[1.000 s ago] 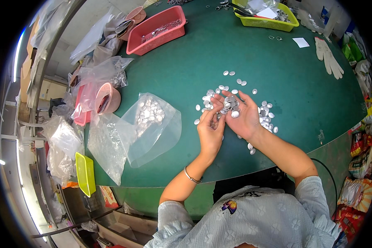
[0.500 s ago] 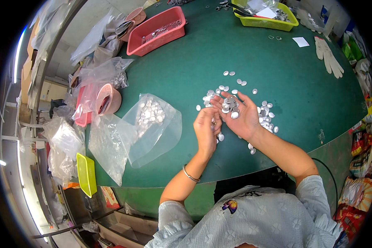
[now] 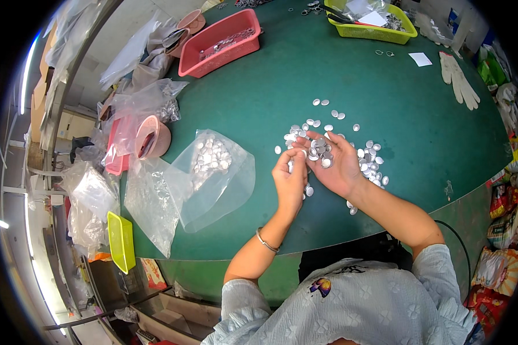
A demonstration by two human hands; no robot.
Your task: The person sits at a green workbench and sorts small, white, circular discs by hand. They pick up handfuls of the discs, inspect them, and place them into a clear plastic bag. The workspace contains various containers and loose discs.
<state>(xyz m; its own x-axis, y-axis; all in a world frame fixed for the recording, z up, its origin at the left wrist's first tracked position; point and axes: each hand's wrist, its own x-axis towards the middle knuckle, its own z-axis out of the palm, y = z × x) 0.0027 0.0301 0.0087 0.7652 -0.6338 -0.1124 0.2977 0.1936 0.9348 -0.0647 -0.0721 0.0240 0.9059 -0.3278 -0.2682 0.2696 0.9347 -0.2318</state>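
My right hand (image 3: 341,171) is palm up, cupped around a small heap of oval silvery metal pieces (image 3: 320,150). Beside it, my left hand (image 3: 289,183) has its fingers bent, thumb and forefinger pinched on one oval metal piece (image 3: 303,153) at the edge of the right palm. More loose oval pieces (image 3: 369,161) lie scattered on the green table (image 3: 282,75) around and under both hands. To the left, a clear plastic bag (image 3: 224,192) lies with a pile of the same ovals (image 3: 212,155) in it.
A pink basket (image 3: 213,66) and a yellow-green basket (image 3: 380,35) with small metal parts stand at the far side. A white glove (image 3: 459,80) and a white paper slip (image 3: 420,59) lie far right. Left are a pink cup (image 3: 157,141), plastic bags and a yellow tray (image 3: 121,241).
My left fingers have risen slightly and closed in a pinch by the right palm. The ovals in the right palm have shifted a little, and its fingers have curled more.
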